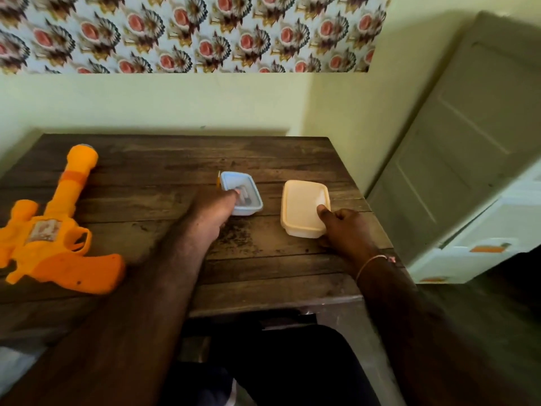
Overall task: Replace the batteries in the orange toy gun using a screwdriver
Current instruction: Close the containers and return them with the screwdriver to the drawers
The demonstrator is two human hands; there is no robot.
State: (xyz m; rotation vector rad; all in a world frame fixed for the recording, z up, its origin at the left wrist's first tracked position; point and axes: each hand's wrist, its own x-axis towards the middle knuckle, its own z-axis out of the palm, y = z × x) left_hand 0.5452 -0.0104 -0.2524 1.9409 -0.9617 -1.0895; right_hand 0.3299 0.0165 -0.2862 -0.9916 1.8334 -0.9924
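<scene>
The orange toy gun (55, 230) lies flat at the left of the wooden table (181, 159), barrel pointing away from me. A small blue container (247, 200) sits mid-table with grey batteries (244, 194) inside. My left hand (212, 212) grips its near left corner, thumb over the rim. A cream lidded container (303, 205) sits to its right. My right hand (347, 228) holds its near right corner, thumb pressed on the lid. A thin yellow-handled item (218, 178), perhaps the screwdriver, pokes out behind the blue container; most of it is hidden.
The table's back edge meets a pale yellow wall (175, 104) with patterned wallpaper above. A white plastic drawer cabinet (468, 171) stands close to the table's right edge. My legs are under the table's near edge.
</scene>
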